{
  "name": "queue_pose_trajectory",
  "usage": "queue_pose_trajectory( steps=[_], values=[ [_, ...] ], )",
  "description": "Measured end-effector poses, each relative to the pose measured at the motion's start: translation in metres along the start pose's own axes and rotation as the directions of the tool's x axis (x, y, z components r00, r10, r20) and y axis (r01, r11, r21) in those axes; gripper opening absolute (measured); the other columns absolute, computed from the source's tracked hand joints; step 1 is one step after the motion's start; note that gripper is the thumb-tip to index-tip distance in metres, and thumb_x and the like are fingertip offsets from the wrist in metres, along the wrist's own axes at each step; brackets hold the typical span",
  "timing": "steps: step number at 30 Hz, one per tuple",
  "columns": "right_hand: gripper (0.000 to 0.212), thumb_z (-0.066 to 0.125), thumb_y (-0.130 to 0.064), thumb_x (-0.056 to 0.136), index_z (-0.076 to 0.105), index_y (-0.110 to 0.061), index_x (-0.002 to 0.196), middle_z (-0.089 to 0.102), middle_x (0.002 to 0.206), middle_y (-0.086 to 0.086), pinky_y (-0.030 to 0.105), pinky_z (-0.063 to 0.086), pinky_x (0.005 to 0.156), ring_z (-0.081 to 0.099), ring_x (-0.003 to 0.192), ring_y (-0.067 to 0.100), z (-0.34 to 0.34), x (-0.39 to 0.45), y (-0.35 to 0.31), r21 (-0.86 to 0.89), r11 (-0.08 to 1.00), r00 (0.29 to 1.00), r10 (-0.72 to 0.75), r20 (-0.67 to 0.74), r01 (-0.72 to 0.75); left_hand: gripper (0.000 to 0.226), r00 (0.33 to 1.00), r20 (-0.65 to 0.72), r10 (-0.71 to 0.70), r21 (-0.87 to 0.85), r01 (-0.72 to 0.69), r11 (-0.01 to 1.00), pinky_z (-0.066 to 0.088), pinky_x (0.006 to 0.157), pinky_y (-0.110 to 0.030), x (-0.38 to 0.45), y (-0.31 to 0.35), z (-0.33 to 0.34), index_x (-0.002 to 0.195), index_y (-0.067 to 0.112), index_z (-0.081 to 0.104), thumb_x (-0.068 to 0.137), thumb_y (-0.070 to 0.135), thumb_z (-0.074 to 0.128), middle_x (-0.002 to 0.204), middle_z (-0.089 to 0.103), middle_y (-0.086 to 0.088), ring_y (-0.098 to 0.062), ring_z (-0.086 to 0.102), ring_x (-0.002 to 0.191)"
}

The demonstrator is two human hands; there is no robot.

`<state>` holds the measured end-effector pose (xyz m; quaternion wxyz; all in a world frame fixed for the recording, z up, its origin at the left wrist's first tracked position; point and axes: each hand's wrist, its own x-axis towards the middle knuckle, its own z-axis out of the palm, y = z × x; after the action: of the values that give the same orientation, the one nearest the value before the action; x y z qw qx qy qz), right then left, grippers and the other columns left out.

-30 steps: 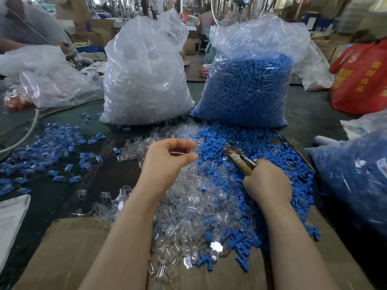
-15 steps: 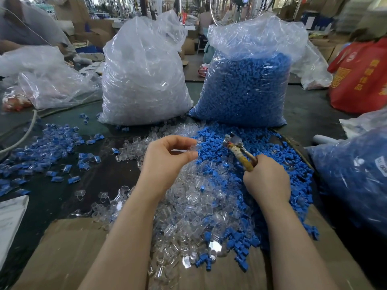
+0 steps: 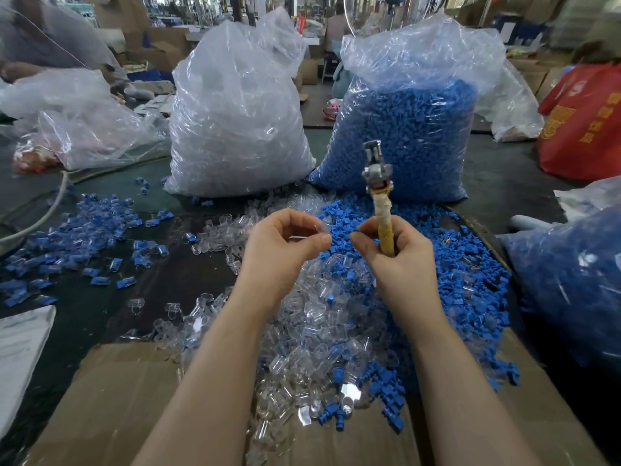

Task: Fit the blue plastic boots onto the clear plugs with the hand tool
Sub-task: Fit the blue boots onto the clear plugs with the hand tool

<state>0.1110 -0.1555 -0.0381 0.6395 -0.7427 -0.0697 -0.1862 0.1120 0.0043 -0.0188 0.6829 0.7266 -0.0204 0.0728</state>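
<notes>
Tool (image 3: 378,183) upright in my fisted right hand (image 3: 393,253), freeing its fingertips; left hand (image 3: 282,243) pinches clear plug (image 3: 311,232) for mating.

My one head camera looks forward and down, close above the loose plug pile (image 3: 312,331); beyond it, two tall bags stand upright.

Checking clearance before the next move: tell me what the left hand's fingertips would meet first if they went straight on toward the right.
Most likely the right hand, which grips the hand tool upright. The left hand pinches a clear plug, so that would touch the right thumb first. Depth is unclear; it might pass in front.
</notes>
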Motion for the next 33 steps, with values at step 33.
queue_pose_trajectory(
  steps=[33],
  values=[
    [0.014,0.067,-0.016,0.093,0.064,-0.027,0.085,0.065,0.08,0.013,0.044,0.051,0.07,0.06,0.08,0.035,0.012,-0.005,-0.003,-0.001,1.0,0.999,-0.001,0.048,0.002,0.025,1.0,0.023,0.013,-0.1,-0.01,0.995,0.055,0.077,-0.017,-0.003,0.004,0.009,0.099,0.017,0.076,0.079,0.001,0.077,0.088,0.077,0.003,-0.006,0.071,0.082]
  ],
)
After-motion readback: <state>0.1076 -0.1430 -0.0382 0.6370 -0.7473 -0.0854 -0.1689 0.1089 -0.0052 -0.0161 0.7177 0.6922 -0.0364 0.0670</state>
